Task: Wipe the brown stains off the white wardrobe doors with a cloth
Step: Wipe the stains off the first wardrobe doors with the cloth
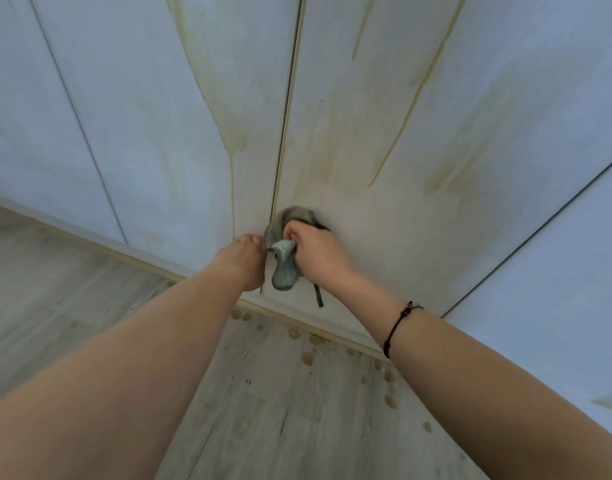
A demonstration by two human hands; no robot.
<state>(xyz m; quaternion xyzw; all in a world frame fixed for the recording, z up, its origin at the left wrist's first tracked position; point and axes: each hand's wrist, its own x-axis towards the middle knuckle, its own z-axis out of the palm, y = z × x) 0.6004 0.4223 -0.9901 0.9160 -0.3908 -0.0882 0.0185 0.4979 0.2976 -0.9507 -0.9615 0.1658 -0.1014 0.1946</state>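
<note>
Wardrobe doors (366, 98) are standing above and around the grip, brown stains (233, 143) streaking down them toward it. Right hand (318, 254) is clutching the grey cloth (283, 268), bunching it against the door beside the seam. Left hand (245, 265) is resting just left of the grip, and I cannot tell whether it is holding anything.

Your right hand (315, 252) grips a bunched grey cloth (284, 271) against the lower part of a white wardrobe door (384, 220), just right of the seam. Your left hand (244, 263) touches the neighbouring door (193, 133) beside the cloth. Brown streaks (417, 95) run down both doors, and brown drops (307, 357) dot the wood-look floor (72, 271).
</note>
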